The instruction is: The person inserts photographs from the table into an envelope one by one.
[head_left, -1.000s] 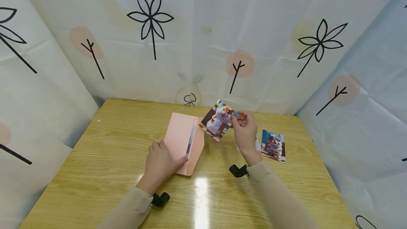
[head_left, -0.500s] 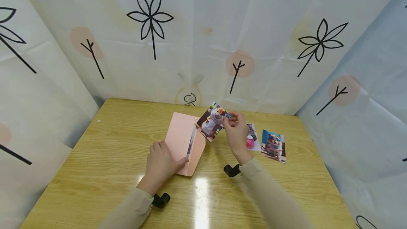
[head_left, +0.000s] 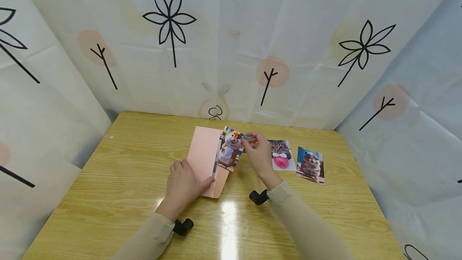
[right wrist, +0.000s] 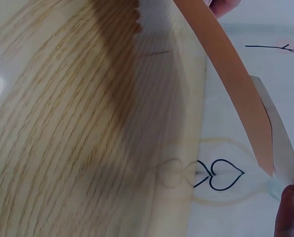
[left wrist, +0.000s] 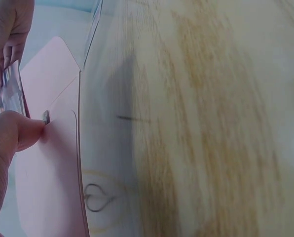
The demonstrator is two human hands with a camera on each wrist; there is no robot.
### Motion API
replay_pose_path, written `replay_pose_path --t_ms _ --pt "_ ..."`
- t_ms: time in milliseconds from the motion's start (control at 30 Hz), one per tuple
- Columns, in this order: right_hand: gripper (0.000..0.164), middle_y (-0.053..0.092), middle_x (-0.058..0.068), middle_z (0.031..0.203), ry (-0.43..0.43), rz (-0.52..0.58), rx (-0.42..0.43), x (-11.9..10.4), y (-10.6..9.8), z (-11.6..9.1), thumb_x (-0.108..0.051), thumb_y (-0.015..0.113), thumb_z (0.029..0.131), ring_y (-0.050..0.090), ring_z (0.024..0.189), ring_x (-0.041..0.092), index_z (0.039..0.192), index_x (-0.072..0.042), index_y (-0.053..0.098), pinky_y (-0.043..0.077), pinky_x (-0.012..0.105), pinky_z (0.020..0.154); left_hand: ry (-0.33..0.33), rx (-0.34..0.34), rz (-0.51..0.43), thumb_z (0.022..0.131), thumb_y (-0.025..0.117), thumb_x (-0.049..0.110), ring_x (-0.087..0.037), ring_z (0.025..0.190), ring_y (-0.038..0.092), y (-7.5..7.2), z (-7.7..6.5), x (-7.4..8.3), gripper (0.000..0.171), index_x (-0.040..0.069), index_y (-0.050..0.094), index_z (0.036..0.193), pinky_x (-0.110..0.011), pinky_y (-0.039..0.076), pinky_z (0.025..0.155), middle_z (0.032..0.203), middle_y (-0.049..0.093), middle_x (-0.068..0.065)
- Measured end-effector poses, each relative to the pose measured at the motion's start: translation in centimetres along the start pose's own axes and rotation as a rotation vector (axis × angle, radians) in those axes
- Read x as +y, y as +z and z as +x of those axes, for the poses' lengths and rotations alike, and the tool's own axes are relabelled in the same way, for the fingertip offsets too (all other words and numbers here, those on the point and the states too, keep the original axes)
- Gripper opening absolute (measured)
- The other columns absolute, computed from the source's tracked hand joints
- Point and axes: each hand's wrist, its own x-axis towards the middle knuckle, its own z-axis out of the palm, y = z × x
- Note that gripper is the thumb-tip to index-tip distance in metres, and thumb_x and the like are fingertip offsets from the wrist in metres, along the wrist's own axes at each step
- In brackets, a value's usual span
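Observation:
A pink envelope (head_left: 203, 145) is tilted up off the table with its flap (head_left: 221, 181) folded out to the right. My left hand (head_left: 182, 181) grips its left side, and the thumb (left wrist: 21, 131) hooks into the opening. A dark and grey strip of something inside shows along that opening. Between thumb and fingers, my right hand (head_left: 258, 151) pinches a photo card (head_left: 229, 151) of a hamster in a white hoodie. The card overlaps the flap, its left edge right at the opening. From the right wrist, the card's pale back (right wrist: 280, 133) lies against the flap.
Right of the right hand, a photo card of a cat with a pink ball (head_left: 281, 155) lies on the wooden table (head_left: 119, 179). Beside it is a photo card of a hamster in sunglasses (head_left: 310, 165). A patterned cloth (head_left: 231, 51) stands behind the table.
My right hand has moved left and slightly down, bringing the hamster photo card from beside the envelope to its opening. The cat card is now uncovered. The left hand keeps its grip, almost unmoved.

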Motion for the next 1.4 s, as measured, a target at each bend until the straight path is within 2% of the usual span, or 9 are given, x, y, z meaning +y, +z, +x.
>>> replay_pose_path --t_ms 200,433,667,867,967,1200,1400 --pt "0.023 0.06 0.008 0.088 0.038 -0.017 -0.068 -0.2 0.3 -0.3 -0.019 0.068 0.092 0.066 0.069 0.025 0.112 -0.009 0.061 0.053 0.05 0.061 -0.002 0.0 0.001 0.066 0.07 0.072 -0.036 0.083 0.044 0.0 0.0 0.0 0.099 -0.015 0.047 0.107 -0.044 0.045 0.063 0.093 0.043 -0.024" --pt "0.023 0.062 0.011 0.088 0.084 0.001 -0.152 -0.3 0.2 -0.6 -0.015 0.068 0.092 0.066 0.07 0.031 0.112 -0.008 0.061 0.053 0.052 0.068 -0.011 -0.01 -0.002 0.065 0.07 0.073 -0.036 0.085 0.044 -0.1 0.0 0.1 0.102 -0.016 0.046 0.109 -0.045 0.047 0.064 0.095 0.043 -0.026" --pt "0.025 0.063 0.013 0.09 0.085 0.026 -0.207 -0.7 0.8 -0.7 -0.013 0.067 0.092 0.065 0.069 0.025 0.114 -0.004 0.061 0.054 0.052 0.07 -0.021 -0.026 -0.007 0.066 0.07 0.073 -0.036 0.087 0.044 0.0 0.0 0.2 0.102 -0.015 0.046 0.111 -0.045 0.047 0.067 0.097 0.043 -0.025" --pt "0.031 0.064 0.007 0.091 0.098 -0.042 -0.185 -1.2 1.5 -1.3 -0.02 0.068 0.091 0.063 0.074 0.019 0.119 -0.01 0.059 0.053 0.039 0.064 -0.024 -0.024 0.015 0.066 0.069 0.073 -0.036 0.087 0.045 0.1 0.1 0.0 0.103 -0.016 0.046 0.111 -0.045 0.047 0.066 0.097 0.044 -0.026" --pt "0.032 0.065 0.005 0.091 0.098 -0.058 -0.181 -1.8 1.8 -1.9 -0.02 0.069 0.09 0.061 0.076 0.018 0.118 -0.009 0.058 0.052 0.033 0.063 -0.027 -0.023 0.024 0.066 0.069 0.073 -0.036 0.086 0.045 0.1 0.2 -0.1 0.102 -0.016 0.046 0.111 -0.045 0.047 0.065 0.097 0.044 -0.026" --pt "0.03 0.065 0.005 0.09 0.108 -0.095 -0.213 -2.5 2.6 -2.7 -0.015 0.067 0.091 0.064 0.075 0.018 0.118 -0.006 0.057 0.052 0.032 0.061 -0.037 -0.032 0.03 0.066 0.067 0.075 -0.036 0.086 0.044 0.0 0.3 -0.3 0.104 -0.016 0.045 0.111 -0.045 0.047 0.064 0.097 0.043 -0.027" --pt "0.027 0.066 0.007 0.086 0.151 -0.114 -0.172 -1.8 3.1 -2.4 -0.013 0.067 0.091 0.066 0.068 0.024 0.114 -0.004 0.056 0.052 0.034 0.055 -0.037 -0.033 0.011 0.066 0.067 0.075 -0.037 0.087 0.045 -0.2 0.2 -0.1 0.104 -0.016 0.046 0.112 -0.046 0.048 0.067 0.099 0.044 -0.027"
